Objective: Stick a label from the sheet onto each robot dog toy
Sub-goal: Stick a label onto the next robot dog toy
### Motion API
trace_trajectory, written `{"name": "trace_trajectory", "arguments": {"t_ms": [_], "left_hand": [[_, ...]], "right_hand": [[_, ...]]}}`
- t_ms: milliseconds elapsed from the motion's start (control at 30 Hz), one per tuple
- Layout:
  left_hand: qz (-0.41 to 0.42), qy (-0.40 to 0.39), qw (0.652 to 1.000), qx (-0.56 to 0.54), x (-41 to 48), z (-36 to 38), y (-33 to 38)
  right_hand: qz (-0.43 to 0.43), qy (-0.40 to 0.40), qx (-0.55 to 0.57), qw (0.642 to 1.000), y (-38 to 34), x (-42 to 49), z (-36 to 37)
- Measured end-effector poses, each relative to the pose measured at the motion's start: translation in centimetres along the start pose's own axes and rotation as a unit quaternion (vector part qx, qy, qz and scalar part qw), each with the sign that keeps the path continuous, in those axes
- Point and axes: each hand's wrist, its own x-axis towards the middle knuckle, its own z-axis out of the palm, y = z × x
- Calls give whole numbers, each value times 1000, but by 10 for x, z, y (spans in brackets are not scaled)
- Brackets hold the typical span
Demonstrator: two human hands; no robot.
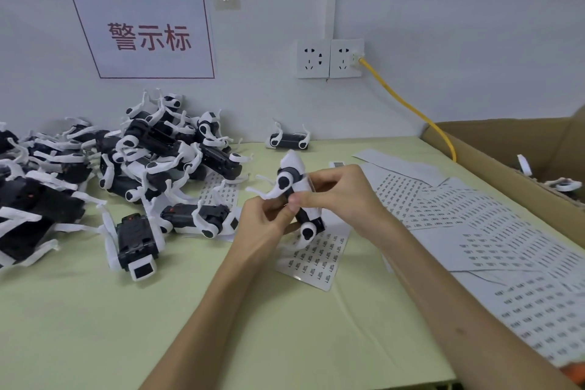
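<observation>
A black-and-white robot dog toy (292, 182) is held up above the table in both my hands. My left hand (264, 222) grips its lower body from the left. My right hand (337, 196) curls round its upper body from the right, fingertips on its side. Whether a label is under those fingers cannot be told. Below the toy lies a label sheet (316, 258) with several small printed labels. A pile of robot dog toys (126, 161) fills the table's left side.
More label sheets (474, 225) spread over the right of the green table (158, 310). An open cardboard box (493, 165) holding toys stands at the far right. A single toy (289, 139) lies by the wall. A yellow cable (408, 108) runs from the wall sockets.
</observation>
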Motion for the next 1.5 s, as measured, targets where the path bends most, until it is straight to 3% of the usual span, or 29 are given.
{"name": "trace_trajectory", "arguments": {"t_ms": [133, 400, 633, 767, 867, 933, 1167, 1300, 1500], "left_hand": [[1, -10, 1000, 0, 0, -6, -1], [-4, -35, 999, -7, 3, -1, -5], [1, -31, 999, -29, 4, -8, -4], [-16, -68, 997, -24, 5, -5, -9], [4, -2, 1000, 15, 11, -1, -10], [15, 30, 999, 14, 13, -6, -11], [-13, -92, 995, -19, 12, -11, -11], [8, -38, 997, 70, 11, -10, -11], [15, -7, 997, 75, 8, -12, -10]], "right_hand": [[-18, 19, -29, 999, -1, -1, 6], [2, -57, -49, 997, -1, 0, -19], [-24, 1, -73, 997, -1, 3, -2], [15, -101, -35, 994, -3, 2, -29], [17, -135, 17, 990, -1, 0, -38], [-14, -99, 12, 995, 1, 0, -30], [-36, -42, 12, 998, 4, 4, -17], [-27, -40, -47, 998, 4, 2, -7], [-49, 29, -75, 996, 5, 3, 1]]}}
